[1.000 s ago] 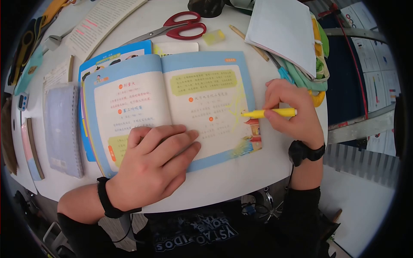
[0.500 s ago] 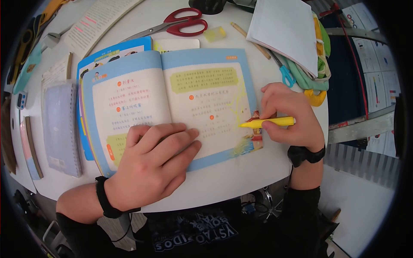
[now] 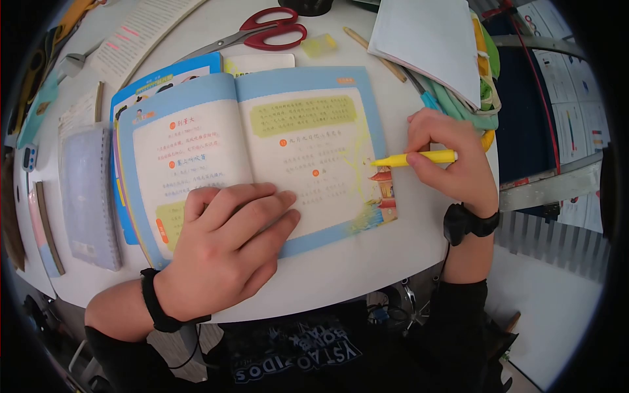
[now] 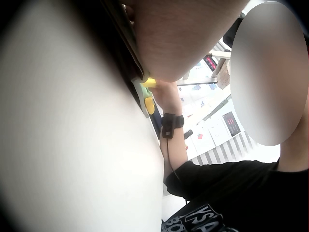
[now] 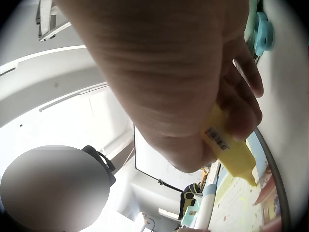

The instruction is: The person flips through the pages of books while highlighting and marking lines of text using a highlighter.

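Observation:
An open illustrated book [image 3: 308,216] with blue page borders lies on the white table. My left hand [image 3: 229,245] rests across its lower middle, fingers lightly bent over the pages. At the right page's edge, my right hand [image 3: 455,157] pinches a yellow highlighter [image 3: 419,158] between thumb and fingers. The tip points left, right at the page just above a printed red-roofed pagoda [image 3: 385,187]. Pale yellow strokes run along that margin. In the right wrist view the highlighter [image 5: 227,145] shows a barcode, its tip close over the page.
Red-handled scissors [image 3: 272,33], a yellow eraser-like block [image 3: 320,45] and a wooden pencil-like stick [image 3: 373,54] lie beyond the book. White paper [image 3: 429,46] sits on a pouch at the right. A spiral notebook [image 3: 92,196] lies left.
The highlighter tip dipped lower along the right margin, then moved back up to above the pagoda. The left hand stays on the book. The whole head view has shifted slightly.

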A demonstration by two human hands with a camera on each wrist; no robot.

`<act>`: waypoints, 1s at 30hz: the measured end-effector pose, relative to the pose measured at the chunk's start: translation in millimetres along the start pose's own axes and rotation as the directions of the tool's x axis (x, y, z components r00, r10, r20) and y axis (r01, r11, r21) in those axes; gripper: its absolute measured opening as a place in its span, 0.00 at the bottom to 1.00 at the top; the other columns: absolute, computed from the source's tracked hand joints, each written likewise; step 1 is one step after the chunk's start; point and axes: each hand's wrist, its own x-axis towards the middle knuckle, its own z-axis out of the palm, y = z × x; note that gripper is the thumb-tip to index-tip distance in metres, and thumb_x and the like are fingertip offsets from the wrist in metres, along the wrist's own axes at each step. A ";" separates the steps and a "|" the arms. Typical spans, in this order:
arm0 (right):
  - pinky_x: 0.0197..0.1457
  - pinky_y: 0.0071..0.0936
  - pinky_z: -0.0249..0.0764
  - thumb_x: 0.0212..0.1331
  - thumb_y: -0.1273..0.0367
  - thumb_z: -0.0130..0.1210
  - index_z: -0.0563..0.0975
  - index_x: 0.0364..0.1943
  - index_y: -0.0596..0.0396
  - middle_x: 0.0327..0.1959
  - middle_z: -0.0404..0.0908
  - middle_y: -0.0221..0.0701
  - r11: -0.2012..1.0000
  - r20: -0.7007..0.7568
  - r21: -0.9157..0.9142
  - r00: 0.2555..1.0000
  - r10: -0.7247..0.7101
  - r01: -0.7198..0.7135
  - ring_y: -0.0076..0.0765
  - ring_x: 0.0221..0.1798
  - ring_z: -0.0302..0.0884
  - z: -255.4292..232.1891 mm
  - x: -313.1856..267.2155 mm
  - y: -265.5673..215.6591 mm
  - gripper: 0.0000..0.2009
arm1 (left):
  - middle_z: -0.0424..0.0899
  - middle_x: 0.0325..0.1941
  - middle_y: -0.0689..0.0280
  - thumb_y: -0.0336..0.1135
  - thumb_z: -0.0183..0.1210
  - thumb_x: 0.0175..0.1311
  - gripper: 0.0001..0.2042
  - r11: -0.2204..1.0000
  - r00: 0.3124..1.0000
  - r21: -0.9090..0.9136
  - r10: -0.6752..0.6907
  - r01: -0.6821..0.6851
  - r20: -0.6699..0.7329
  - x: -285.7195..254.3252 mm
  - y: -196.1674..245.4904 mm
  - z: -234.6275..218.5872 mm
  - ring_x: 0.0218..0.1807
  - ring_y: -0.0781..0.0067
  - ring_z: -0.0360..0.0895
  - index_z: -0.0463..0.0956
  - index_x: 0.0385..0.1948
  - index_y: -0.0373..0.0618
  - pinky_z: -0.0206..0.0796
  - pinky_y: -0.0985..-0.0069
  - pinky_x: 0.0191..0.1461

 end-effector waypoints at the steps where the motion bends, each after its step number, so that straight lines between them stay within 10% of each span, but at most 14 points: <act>1: 0.37 0.31 0.67 0.48 0.78 0.65 0.78 0.27 0.58 0.24 0.78 0.30 1.000 -0.040 0.008 0.999 0.016 -0.016 0.34 0.31 0.72 0.2 -0.1 1.7 0.05 | 0.83 0.61 0.65 0.27 0.65 0.45 0.25 1.000 1.000 0.006 0.004 -0.004 -0.005 0.1 -0.2 0.5 0.62 0.60 0.78 0.84 0.52 0.45 0.62 0.61 0.59; 10: 0.55 0.35 0.78 0.45 0.78 0.67 0.79 0.27 0.57 0.24 0.78 0.31 0.988 0.136 0.108 0.983 -0.126 0.112 0.42 0.34 0.76 1.8 2.5 -10.4 0.06 | 0.83 0.61 0.65 0.27 0.64 0.46 0.25 1.000 1.000 -0.004 0.000 0.000 0.002 0.3 -0.2 -0.5 0.61 0.59 0.78 0.84 0.52 0.45 0.61 0.61 0.60; 30: 0.45 0.35 0.73 0.47 0.77 0.66 0.79 0.27 0.57 0.26 0.79 0.31 0.999 0.128 0.003 0.991 -0.049 0.049 0.38 0.35 0.76 -3.9 -1.1 -5.4 0.06 | 0.83 0.61 0.66 0.27 0.65 0.47 0.24 1.000 1.000 -0.008 -0.015 0.015 0.012 0.1 -0.5 -1.9 0.62 0.62 0.78 0.84 0.51 0.45 0.61 0.63 0.61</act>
